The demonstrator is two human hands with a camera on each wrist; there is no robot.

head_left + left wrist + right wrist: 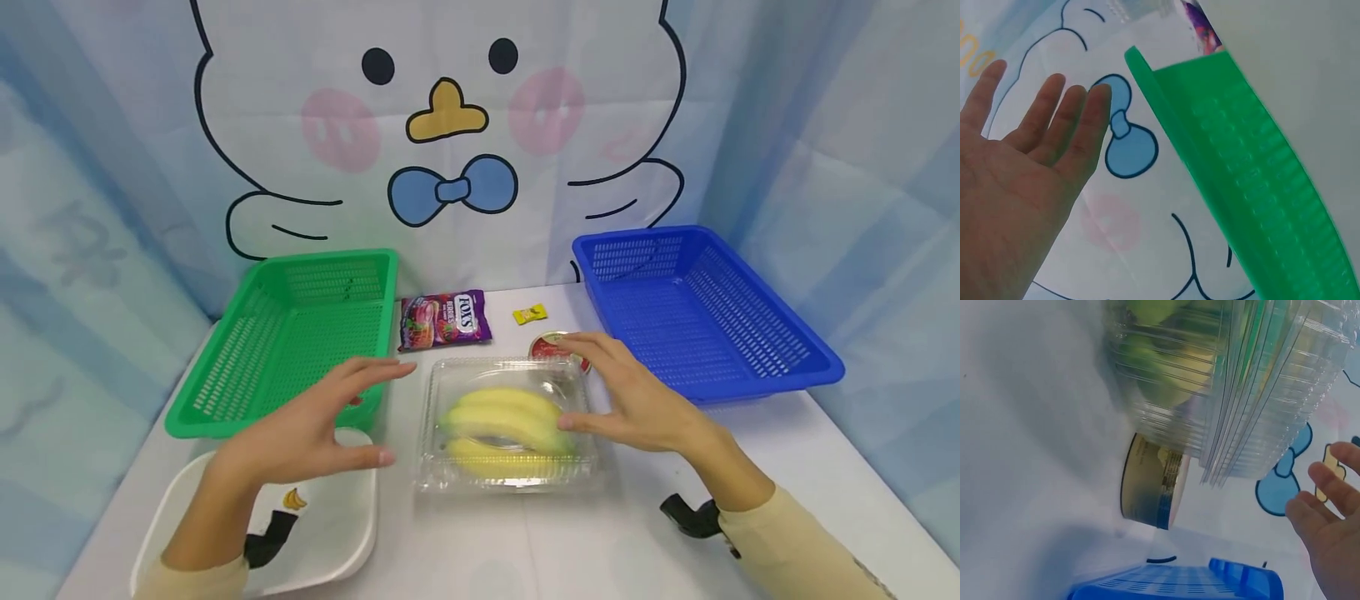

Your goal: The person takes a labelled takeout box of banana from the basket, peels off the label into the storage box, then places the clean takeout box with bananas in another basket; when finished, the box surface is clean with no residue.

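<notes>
A clear plastic clamshell box (pixel 510 479) with yellow-green bananas (pixel 510 417) inside stands closed at mid-table. To its right, the right hand (pixel 637 396) hovers with parted thumb and fingers, the thumb tip overlapping the box's right side in the head view; contact there cannot be told. On the other side, the left hand (pixel 307 429) is held above the white basin and the green basket's near edge, fingers extended and holding nothing. The left wrist view shows that palm (pixel 1022 175) spread beside the green basket (pixel 1229 156). Behind the box, a round tin (pixel 1154 481) is partly hidden by the right hand.
A green basket (pixel 176 421) stands at the left and a blue basket (pixel 813 371) at the right. Between them lie a purple candy bag (pixel 444 320) and a small yellow wrapped candy (pixel 530 314). The white basin (pixel 352 542) at front left has a small banana picture (pixel 294 499) inside.
</notes>
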